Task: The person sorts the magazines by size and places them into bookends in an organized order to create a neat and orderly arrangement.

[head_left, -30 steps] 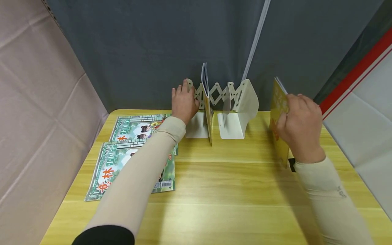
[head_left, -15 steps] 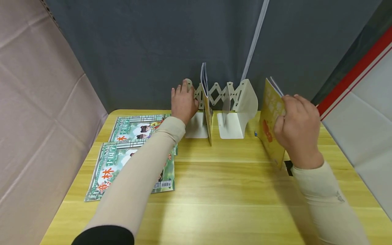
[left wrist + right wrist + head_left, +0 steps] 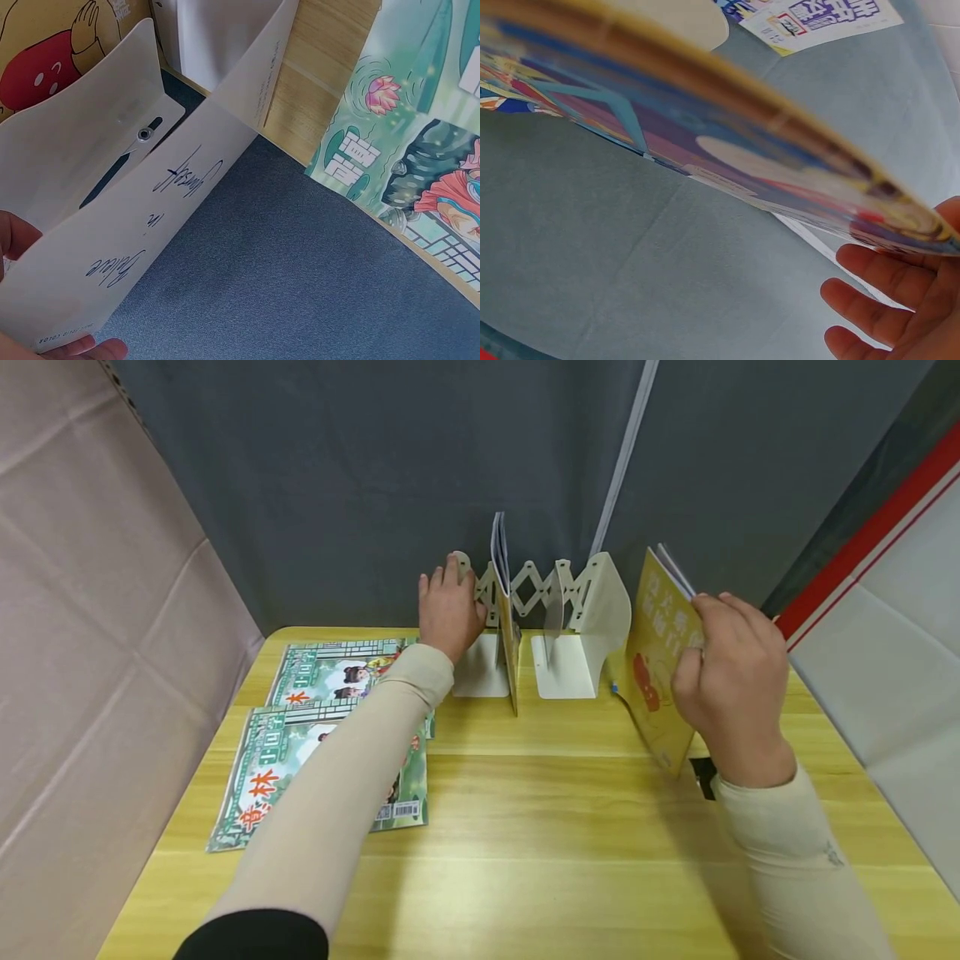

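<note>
A cream expanding book rack stands at the back of the yellow wooden table. One thin book stands upright in its left slot. My left hand grips the rack's left end plate, fingers curled over its top. My right hand holds a yellow picture book upright and tilted, just right of the rack's right end plate. In the right wrist view the yellow book's edge fills the frame above my fingers.
Two green magazines lie flat and overlapping at the table's left. A grey cloth backdrop hangs close behind the rack. A beige wall borders the left; a white panel with a red stripe borders the right.
My right hand has carried the yellow book leftward toward the rack's right end and tilted it, showing more of its cover. The left hand has stayed on the rack.
</note>
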